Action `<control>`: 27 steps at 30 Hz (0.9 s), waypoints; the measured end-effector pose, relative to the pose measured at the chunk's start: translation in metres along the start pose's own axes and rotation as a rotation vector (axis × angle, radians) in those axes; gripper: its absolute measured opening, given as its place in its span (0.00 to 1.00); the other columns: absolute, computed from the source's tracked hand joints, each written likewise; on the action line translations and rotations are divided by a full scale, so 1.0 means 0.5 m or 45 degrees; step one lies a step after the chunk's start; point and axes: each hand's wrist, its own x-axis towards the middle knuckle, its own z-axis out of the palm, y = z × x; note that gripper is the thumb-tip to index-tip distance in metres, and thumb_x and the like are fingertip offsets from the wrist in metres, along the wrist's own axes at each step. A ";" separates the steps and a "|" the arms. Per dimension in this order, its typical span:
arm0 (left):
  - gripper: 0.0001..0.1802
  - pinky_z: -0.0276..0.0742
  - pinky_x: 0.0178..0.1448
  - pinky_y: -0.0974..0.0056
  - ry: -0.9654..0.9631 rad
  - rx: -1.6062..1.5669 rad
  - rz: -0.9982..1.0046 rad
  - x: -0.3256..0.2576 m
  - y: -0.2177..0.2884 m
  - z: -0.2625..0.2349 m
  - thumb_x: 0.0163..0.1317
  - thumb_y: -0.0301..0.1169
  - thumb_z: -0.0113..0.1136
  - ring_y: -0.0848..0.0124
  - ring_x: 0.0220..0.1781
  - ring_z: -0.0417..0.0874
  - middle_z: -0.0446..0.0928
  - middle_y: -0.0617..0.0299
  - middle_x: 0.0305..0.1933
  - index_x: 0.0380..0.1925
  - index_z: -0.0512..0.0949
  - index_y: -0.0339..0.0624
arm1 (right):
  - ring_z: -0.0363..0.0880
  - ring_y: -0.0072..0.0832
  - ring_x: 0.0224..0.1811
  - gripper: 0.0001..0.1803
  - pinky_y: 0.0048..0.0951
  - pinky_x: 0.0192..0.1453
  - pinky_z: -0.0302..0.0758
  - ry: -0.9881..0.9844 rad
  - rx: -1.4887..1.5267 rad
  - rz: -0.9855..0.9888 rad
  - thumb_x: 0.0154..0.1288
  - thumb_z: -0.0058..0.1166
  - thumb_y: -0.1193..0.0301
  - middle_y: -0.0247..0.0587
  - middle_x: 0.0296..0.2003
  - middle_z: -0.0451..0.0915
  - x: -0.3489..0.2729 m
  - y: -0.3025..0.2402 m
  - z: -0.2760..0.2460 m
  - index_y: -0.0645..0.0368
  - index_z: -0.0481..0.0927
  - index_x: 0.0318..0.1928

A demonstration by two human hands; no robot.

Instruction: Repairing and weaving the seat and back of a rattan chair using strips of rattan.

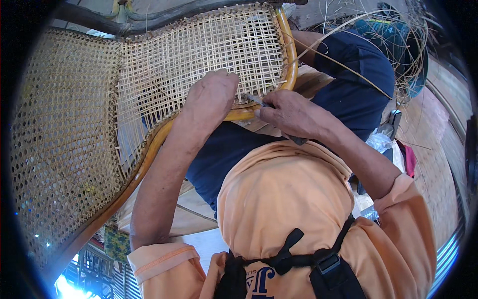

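Note:
A woven cane panel (pixel 199 47) stretches across a curved, glossy brown rattan frame (pixel 164 133) in front of me. My left hand (pixel 213 94) rests on the weave near the frame's inner edge. Its fingers are curled, and the fingertips and whatever they pinch are hidden. Just right of it, my right hand (pixel 294 112) grips a pointed metal tool (pixel 256 100), whose tip meets the weave beside the frame. A dark end of the tool pokes out below the palm. Loose strand ends stick out along the panel's lower left edge.
A denser, darker cane section (pixel 64 129) continues on the left. Long loose cane strands (pixel 398 37) tangle at upper right, one reaching across my dark-trousered leg (pixel 356 74). Clear plastic (pixel 379 141) and a red cloth (pixel 409 158) lie on the floor at right. A dark pole (pixel 169 14) runs behind the panel.

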 end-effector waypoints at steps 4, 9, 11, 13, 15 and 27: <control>0.04 0.75 0.43 0.52 0.031 0.065 0.076 0.001 0.004 0.001 0.54 0.26 0.55 0.52 0.38 0.77 0.74 0.50 0.31 0.30 0.75 0.38 | 0.79 0.35 0.25 0.20 0.35 0.34 0.75 -0.079 -0.131 0.041 0.65 0.47 0.61 0.49 0.23 0.78 0.008 -0.022 -0.007 0.71 0.76 0.38; 0.05 0.78 0.42 0.56 -0.012 0.213 0.124 0.007 0.015 -0.004 0.52 0.24 0.52 0.56 0.38 0.80 0.77 0.53 0.30 0.28 0.77 0.39 | 0.81 0.42 0.29 0.20 0.40 0.39 0.76 -0.053 -0.298 -0.099 0.64 0.47 0.61 0.55 0.26 0.79 0.012 -0.029 0.000 0.72 0.77 0.36; 0.05 0.78 0.42 0.56 -0.029 0.214 0.130 0.007 0.009 -0.004 0.52 0.24 0.52 0.57 0.39 0.80 0.77 0.53 0.31 0.28 0.77 0.40 | 0.81 0.45 0.31 0.20 0.41 0.40 0.75 -0.003 -0.222 -0.036 0.64 0.46 0.62 0.57 0.26 0.79 0.013 -0.025 0.012 0.72 0.78 0.35; 0.05 0.78 0.41 0.56 0.015 0.154 0.153 0.006 0.004 -0.001 0.51 0.24 0.52 0.57 0.37 0.80 0.77 0.53 0.30 0.28 0.77 0.39 | 0.80 0.47 0.32 0.20 0.42 0.42 0.75 0.082 -0.176 -0.056 0.64 0.46 0.63 0.58 0.27 0.79 0.016 -0.015 0.026 0.72 0.78 0.36; 0.05 0.78 0.41 0.56 0.022 0.162 0.155 0.008 0.004 0.000 0.51 0.24 0.52 0.56 0.36 0.81 0.77 0.53 0.30 0.28 0.76 0.39 | 0.80 0.51 0.35 0.20 0.45 0.44 0.75 0.110 -0.123 -0.022 0.64 0.46 0.63 0.63 0.29 0.78 0.015 -0.011 0.033 0.73 0.78 0.36; 0.08 0.75 0.42 0.50 -0.120 0.068 -0.065 0.029 0.023 -0.010 0.55 0.31 0.54 0.49 0.35 0.79 0.75 0.48 0.30 0.27 0.75 0.36 | 0.80 0.52 0.36 0.20 0.45 0.42 0.76 0.068 0.000 0.124 0.64 0.47 0.63 0.65 0.30 0.78 -0.023 -0.002 -0.020 0.72 0.78 0.36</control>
